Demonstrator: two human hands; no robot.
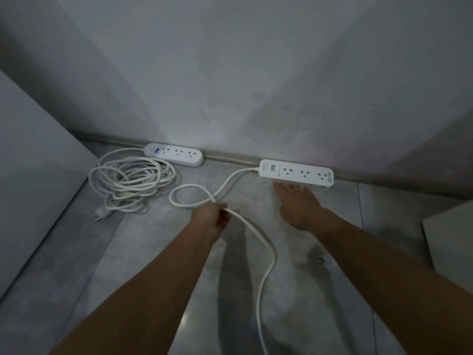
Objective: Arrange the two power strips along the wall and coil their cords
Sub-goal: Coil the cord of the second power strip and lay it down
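Left hand [213,216] curled in a closed grip; right hand [299,203] flat (fingers spread).

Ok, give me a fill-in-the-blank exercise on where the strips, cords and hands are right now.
1. The left hand has its grip on the cord of the ____ power strip.
2. The cord of the left power strip lies on the floor in a loose ____.
3. The right hand lies flat with its fingertips at the ____ power strip.
4. Both strips lie along the foot of the ____.

Missing words: right; coil; right; wall
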